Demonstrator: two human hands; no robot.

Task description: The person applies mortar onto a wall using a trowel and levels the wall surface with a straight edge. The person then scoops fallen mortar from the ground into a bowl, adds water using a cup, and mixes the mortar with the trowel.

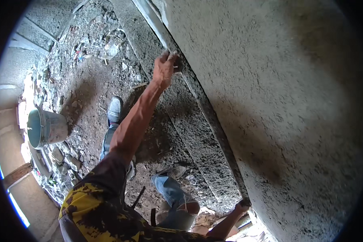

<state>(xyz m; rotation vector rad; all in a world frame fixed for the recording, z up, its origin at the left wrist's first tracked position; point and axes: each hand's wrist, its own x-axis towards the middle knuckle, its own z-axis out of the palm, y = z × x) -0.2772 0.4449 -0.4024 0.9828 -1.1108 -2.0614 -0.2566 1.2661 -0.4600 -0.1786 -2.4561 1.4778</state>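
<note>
A long, narrow grey straightedge [220,136], crusted with mortar, lies along the rough plastered wall [278,101]. It runs from the top of the view down toward the lower right. My left hand [163,69] is closed around its upper stretch, arm reaching out, with a small dark patch beside the fingers. Near the lower end, my right hand [242,206] grips the same straightedge; its fingers are partly hidden.
A bucket [54,128] stands on the left amid stone rubble [66,161]. My shoes [115,109] and jeans are on the dirt floor [92,133]. Between floor and wall runs a rough, debris-covered concrete strip [193,133]. Litter [109,50] lies at the far end.
</note>
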